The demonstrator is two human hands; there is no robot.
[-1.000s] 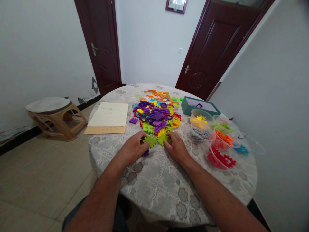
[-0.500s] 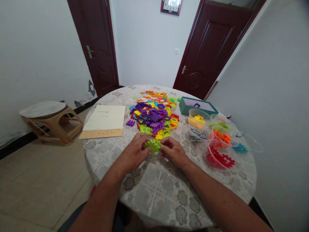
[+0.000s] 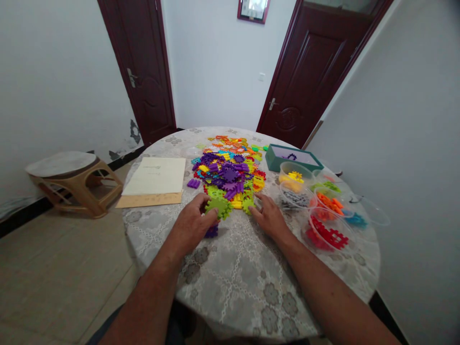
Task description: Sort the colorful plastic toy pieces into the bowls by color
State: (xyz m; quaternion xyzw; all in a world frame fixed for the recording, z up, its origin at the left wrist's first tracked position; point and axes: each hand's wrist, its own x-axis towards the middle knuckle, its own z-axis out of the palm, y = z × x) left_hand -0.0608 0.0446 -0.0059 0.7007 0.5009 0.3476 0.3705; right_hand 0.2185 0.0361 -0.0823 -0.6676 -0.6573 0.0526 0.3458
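Observation:
My left hand (image 3: 194,223) is closed on a lime-green toothed plastic gear (image 3: 219,208), thumb on its near face and fingers behind it. Just below that hand, a purple toothed piece (image 3: 212,232) shows in part, and I cannot tell whether the hand touches it. My right hand (image 3: 269,216) pinches a second, smaller-looking green gear (image 3: 247,206) by its right side. Both gears are at the near edge of a pile of mixed plastic building pieces (image 3: 230,173), apart from each other.
Clear tubs of sorted pieces, such as a tub of red ones (image 3: 327,234), stand at the right. Behind them is a green box (image 3: 275,162). Paper sheets (image 3: 154,175) lie at the left on the round table's patterned cloth (image 3: 237,282). A stool (image 3: 72,182) stands beyond.
My hands have moved apart. The left went slightly left with a green gear, and the right went right and holds another green gear. A purple piece below my left hand now shows more.

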